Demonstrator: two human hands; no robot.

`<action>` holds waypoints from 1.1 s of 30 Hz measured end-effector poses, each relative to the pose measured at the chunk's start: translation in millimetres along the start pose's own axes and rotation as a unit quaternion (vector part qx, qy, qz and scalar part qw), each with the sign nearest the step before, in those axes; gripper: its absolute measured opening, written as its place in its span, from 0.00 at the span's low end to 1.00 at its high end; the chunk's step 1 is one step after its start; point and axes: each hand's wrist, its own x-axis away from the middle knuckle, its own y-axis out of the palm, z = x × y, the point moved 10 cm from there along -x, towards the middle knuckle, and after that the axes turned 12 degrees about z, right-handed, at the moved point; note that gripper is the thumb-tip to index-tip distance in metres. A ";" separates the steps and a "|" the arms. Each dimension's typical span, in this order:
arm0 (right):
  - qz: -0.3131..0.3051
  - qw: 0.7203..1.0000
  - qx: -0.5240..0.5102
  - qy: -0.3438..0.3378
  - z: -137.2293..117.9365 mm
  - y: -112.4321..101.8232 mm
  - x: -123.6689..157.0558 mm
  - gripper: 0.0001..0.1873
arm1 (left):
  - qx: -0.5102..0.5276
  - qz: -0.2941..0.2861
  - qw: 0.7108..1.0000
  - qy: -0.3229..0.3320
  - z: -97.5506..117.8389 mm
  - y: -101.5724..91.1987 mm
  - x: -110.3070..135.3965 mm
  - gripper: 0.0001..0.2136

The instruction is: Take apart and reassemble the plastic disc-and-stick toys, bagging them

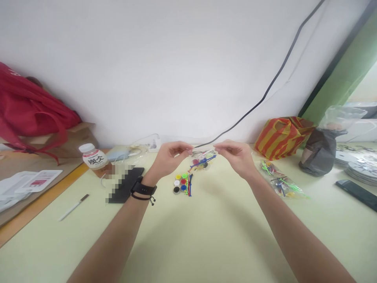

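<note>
Both my hands are raised over the pale green table [206,236], pinching the top corners of a small clear plastic bag [203,159] filled with coloured plastic pieces. My left hand [171,157], with a black band on its wrist, grips the bag's left corner. My right hand [235,155] grips the right corner. Below the bag, on the table, lie several small coloured round pieces [180,183] and a few thin coloured sticks [189,184].
A second clear bag of coloured pieces [279,181] lies right of my right arm. Left stand a white bottle [94,157], a black phone [125,184], a white pen [73,207] and a red bag [26,110]. A striped bag [279,135] and a dark pouch [318,151] sit at the back right.
</note>
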 end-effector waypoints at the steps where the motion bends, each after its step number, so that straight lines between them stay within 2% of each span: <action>1: -0.001 1.000 -0.017 0.003 -1.5 -0.4 0.2 0.07 | 0.032 0.003 0.999 -0.017 -2.2 -0.9 -0.1 0.09; 7: -0.013 0.998 -0.056 0.025 -3.5 -1.6 0.5 0.07 | 0.118 0.025 0.991 -0.051 -5.5 -2.6 -0.3 0.05; 12: -0.046 0.997 -0.055 0.021 -10.0 1.5 0.3 0.09 | 0.079 0.024 0.995 -0.049 2.2 -1.0 1.1 0.10; 15: -0.057 0.997 -0.054 0.020 -15.9 -0.3 -0.8 0.16 | 0.018 -0.011 0.999 -0.039 9.4 3.4 1.6 0.17; 18: -0.101 0.993 -0.048 0.026 -20.3 2.5 0.7 0.21 | -0.040 -0.062 0.997 -0.022 15.4 11.0 2.8 0.13; 22: -0.150 0.988 0.027 0.031 -19.6 8.5 4.7 0.19 | -0.065 -0.096 0.993 -0.008 21.5 19.0 5.5 0.11; 26: -0.190 0.975 0.114 -0.019 -22.6 23.1 11.0 0.16 | -0.095 -0.123 0.988 0.002 25.0 25.3 9.7 0.10; 30: -0.208 0.970 0.122 -0.029 -22.9 34.7 16.3 0.18 | -0.110 -0.134 0.985 0.013 27.0 27.2 12.5 0.07; 33: -0.212 0.969 0.121 -0.026 -21.1 37.9 17.9 0.18 | -0.098 -0.157 0.983 0.007 25.4 32.1 15.2 0.09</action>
